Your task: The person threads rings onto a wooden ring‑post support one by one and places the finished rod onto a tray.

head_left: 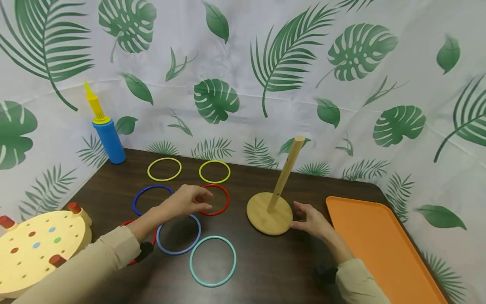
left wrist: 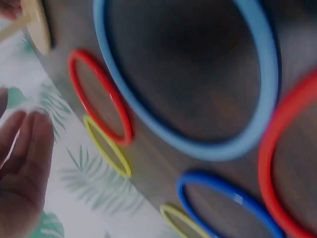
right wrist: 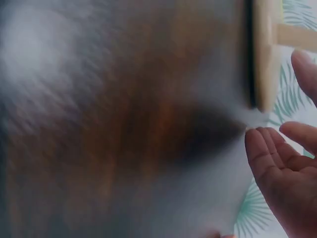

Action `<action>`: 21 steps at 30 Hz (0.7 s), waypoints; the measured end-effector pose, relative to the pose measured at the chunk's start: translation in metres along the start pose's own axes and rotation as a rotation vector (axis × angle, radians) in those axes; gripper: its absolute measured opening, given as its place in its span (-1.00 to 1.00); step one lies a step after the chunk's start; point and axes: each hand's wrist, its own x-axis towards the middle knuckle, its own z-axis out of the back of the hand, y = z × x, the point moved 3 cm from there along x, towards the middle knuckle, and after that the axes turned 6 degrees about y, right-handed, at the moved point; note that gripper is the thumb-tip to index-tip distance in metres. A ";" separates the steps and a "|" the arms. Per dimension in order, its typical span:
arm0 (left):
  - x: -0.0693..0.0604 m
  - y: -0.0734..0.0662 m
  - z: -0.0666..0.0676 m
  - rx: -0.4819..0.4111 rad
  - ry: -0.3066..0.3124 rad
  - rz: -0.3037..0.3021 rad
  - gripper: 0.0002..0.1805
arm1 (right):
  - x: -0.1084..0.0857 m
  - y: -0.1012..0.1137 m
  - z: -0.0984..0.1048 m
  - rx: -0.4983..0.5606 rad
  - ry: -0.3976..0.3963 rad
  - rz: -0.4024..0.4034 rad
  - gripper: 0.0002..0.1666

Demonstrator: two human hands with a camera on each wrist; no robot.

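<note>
Lying on dk brn tbl (head_left: 281, 270): rings (head_left: 212, 237), leafy backdrop (head_left: 243, 71) behind.

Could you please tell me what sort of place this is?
Probably an indoor play or recording corner: a leaf-printed cloth hangs behind a dark table, on which coloured rings lie to the left of a wooden peg stand.

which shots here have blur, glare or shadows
Right wrist: dark tabletop strongly blurred, with pale glare at upper left; left wrist: hazy, with a dark shadow inside the light blue ring; head: sharper, the wooden peg stand reading clearly.
</note>
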 end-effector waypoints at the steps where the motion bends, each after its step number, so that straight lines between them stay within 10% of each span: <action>1: -0.001 -0.002 -0.004 -0.050 0.044 0.001 -0.70 | 0.000 -0.001 -0.002 0.018 0.009 0.018 -0.12; 9: -0.004 -0.011 -0.031 -0.149 0.255 -0.033 -0.76 | 0.003 0.003 -0.014 0.067 0.034 0.124 -0.07; 21: -0.001 -0.015 -0.050 -0.103 0.308 0.026 -0.80 | 0.003 0.003 -0.020 0.066 -0.016 0.043 -0.04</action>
